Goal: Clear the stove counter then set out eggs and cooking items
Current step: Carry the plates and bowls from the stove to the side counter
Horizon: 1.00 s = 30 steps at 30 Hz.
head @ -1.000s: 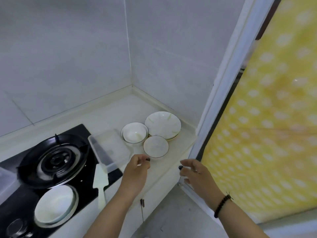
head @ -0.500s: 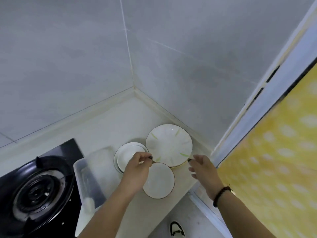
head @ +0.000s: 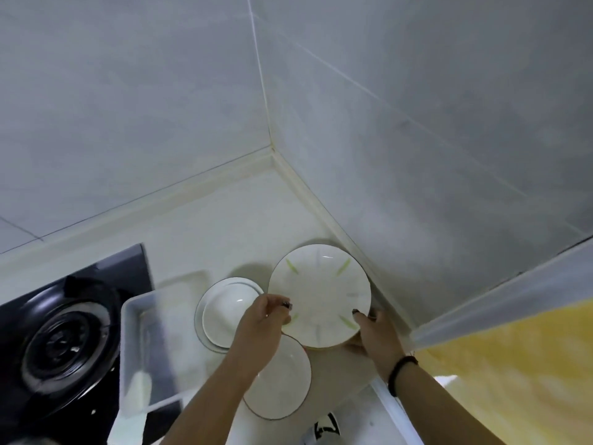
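I see bare worktop [head: 224, 226] open behind the dishes, running back to the two tiled walls [head: 401, 123] that box in the corner. The large plate [head: 321, 293] sits close against the right wall's base, with stacked bowls [head: 227, 311] just left and a small bowl [head: 282, 383] in front. A clear plastic tray [head: 150, 342] and the gas burner [head: 61, 342] crowd the left side.

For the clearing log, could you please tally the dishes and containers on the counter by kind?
Large plate with green streaks: 1
Dark-rimmed white bowls: 2, and the left one may be a stack
Clear plastic tray: 1
Total: 4
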{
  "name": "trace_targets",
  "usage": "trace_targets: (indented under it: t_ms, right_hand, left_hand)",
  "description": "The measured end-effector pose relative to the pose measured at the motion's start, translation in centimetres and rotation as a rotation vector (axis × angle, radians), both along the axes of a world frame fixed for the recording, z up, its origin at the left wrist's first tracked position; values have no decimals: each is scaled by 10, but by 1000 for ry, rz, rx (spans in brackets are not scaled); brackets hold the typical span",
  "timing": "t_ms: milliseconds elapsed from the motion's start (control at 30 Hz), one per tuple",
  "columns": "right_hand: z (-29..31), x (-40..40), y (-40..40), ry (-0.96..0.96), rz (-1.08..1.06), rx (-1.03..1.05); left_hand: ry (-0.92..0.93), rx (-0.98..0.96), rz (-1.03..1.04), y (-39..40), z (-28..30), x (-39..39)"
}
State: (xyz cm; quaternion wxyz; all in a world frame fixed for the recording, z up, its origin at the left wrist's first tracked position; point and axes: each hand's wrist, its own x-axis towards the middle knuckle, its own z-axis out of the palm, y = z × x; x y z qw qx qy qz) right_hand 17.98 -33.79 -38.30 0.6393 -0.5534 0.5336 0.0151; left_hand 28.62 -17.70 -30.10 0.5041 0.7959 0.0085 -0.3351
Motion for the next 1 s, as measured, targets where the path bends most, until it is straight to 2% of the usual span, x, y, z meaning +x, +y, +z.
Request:
trace_targets:
  t_ms: [133, 333, 500, 867, 1000]
  right_hand:
    - [-8, -4, -6, -17, 23, -2]
    - [-13, -1, -8, 9, 149, -203]
    - [-16, 1, -7, -23, 134, -269]
    - [20, 14, -9, -61, 123, -451]
    - [41, 18, -5, -139, 93, -502]
  left_hand:
    - [19, 19, 11, -1, -4, -6]
    - [13, 25, 46, 2, 3, -13]
    - [8, 8, 68, 9, 14, -19]
    - [7, -49, 266, 54, 15, -25]
    - [24, -95, 331, 65, 10, -27]
